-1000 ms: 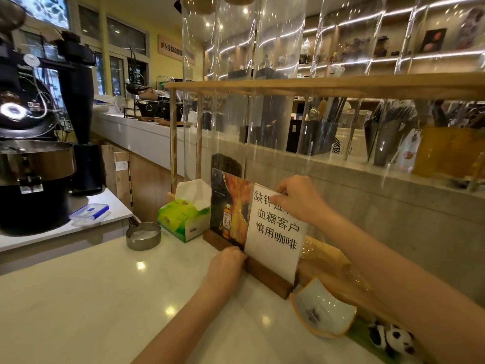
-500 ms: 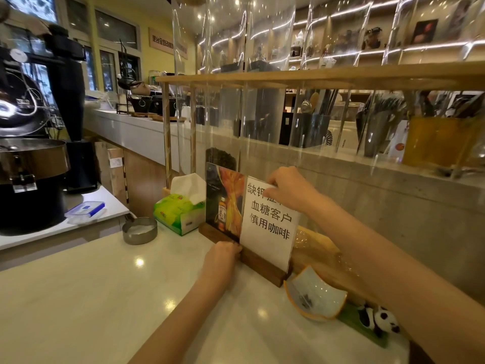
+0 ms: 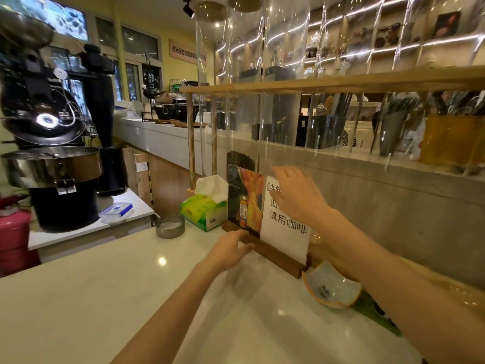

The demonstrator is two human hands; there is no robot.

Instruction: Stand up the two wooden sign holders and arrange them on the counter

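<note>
While both wooden sign holders (image 3: 265,249) stand upright at the counter's (image 3: 105,298) back edge, wide bare surface is left in front.
Left hand (image 3: 228,252), fingers together, is laid against the base; right hand (image 3: 298,197), fingers spread, is held before the white card reading "慎用咖啡".

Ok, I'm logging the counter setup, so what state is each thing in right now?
Picture sign: upright in its wooden base.
Text sign: upright in its wooden base, beside the picture sign.
Left hand: open, fingertips at the picture sign's base.
Right hand: open, in front of the text sign, no grip.
Tissue box: open, tissue sticking up.
Dish: tilted beside the text sign's base.
</note>
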